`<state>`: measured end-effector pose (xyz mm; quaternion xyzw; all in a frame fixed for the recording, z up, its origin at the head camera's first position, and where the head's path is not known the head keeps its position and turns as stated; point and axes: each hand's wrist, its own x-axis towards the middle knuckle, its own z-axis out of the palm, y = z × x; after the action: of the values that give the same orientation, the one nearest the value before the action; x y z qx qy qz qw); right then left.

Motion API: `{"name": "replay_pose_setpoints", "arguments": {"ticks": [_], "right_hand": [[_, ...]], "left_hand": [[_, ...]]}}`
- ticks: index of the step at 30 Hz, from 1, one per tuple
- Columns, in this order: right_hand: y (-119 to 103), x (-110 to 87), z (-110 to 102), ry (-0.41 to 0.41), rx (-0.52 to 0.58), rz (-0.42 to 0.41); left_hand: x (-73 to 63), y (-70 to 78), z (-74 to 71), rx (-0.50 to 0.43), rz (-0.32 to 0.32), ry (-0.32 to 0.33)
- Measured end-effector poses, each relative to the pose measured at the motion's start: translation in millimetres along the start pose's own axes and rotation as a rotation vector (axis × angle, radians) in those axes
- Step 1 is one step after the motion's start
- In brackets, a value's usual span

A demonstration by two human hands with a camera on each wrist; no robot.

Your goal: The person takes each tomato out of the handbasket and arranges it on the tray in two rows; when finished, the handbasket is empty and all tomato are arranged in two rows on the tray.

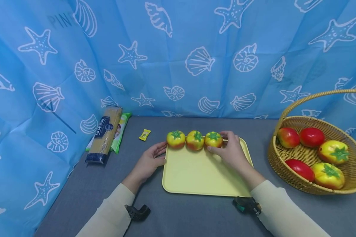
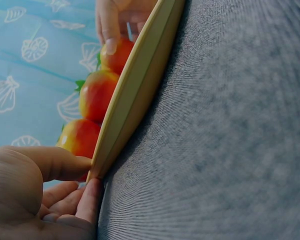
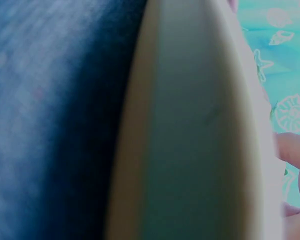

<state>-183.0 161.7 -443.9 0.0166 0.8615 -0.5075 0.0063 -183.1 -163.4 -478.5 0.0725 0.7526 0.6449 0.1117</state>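
Three toy persimmons, yellow and red with green leaf tops, sit in a row along the far edge of a pale yellow tray [image 1: 201, 174]. My right hand [image 1: 232, 151] holds the rightmost persimmon [image 1: 213, 139], thumb in front and fingers behind it. The middle persimmon [image 1: 194, 140] and the left persimmon [image 1: 176, 139] stand beside it. My left hand [image 1: 146, 163] rests against the tray's left rim, near the left persimmon. In the left wrist view, thumb and fingertips touch the tray rim [image 2: 122, 107]. The right wrist view shows mostly the blurred tray edge [image 3: 190, 125].
At the right stands a wicker basket [image 1: 274, 161] with red fruits and more persimmons. A pasta pack [image 1: 106, 133] lies on a green packet [image 1: 120, 133] at the left. A small yellow wrapped sweet [image 1: 144, 134] lies between them and the tray. A blue curtain [image 1: 166, 65] hangs behind.
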Motion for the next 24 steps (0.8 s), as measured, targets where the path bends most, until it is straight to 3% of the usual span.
{"name": "replay_pose_setpoints", "arguments": {"ticks": [15,24], "right_hand": [[2.5,1.1,-4.4,-0.025,0.02,-0.024],[-2.1,-11.0,-21.9,-0.062,0.055,-0.044]], "left_hand": [[-0.6,0.1,-0.5,-0.016,0.009,-0.01],[-0.1,-0.4,-0.1,-0.011,0.013,-0.006]]}}
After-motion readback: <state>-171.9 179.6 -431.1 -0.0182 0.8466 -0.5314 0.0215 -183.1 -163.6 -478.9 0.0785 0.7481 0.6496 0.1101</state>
